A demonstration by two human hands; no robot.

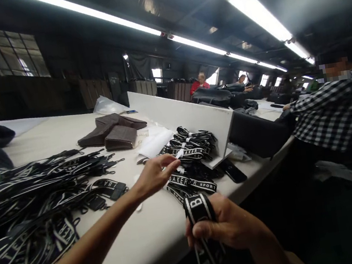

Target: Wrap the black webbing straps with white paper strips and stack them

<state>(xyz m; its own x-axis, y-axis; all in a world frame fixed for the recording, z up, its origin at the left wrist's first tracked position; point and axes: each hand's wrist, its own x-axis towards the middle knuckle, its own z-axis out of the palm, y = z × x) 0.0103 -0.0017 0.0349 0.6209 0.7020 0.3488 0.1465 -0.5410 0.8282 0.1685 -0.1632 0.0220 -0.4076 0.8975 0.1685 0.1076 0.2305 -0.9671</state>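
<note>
My right hand [231, 223] is closed round a folded black strap [199, 208] with white edge stripes and lettering, held in front of the table edge. Its lower end hangs below my fingers. Farther forward, my left hand [156, 174] reaches over the table with thumb and forefinger pinched at a small white strip [180, 153]. That strip lies against a pile of bundled lettered straps [195, 152], several tied round the middle with white. Another strap bundle [193, 184] lies just nearer to me.
Loose straps with metal hooks [41, 205] cover the table's left side. Brown pouches [119, 131] lie behind, beside white sheets [156, 141]. A white divider board [185, 104] stands behind the bundles. A dark phone [234, 172] lies near the edge. A person in a checked shirt [340, 103] works at right.
</note>
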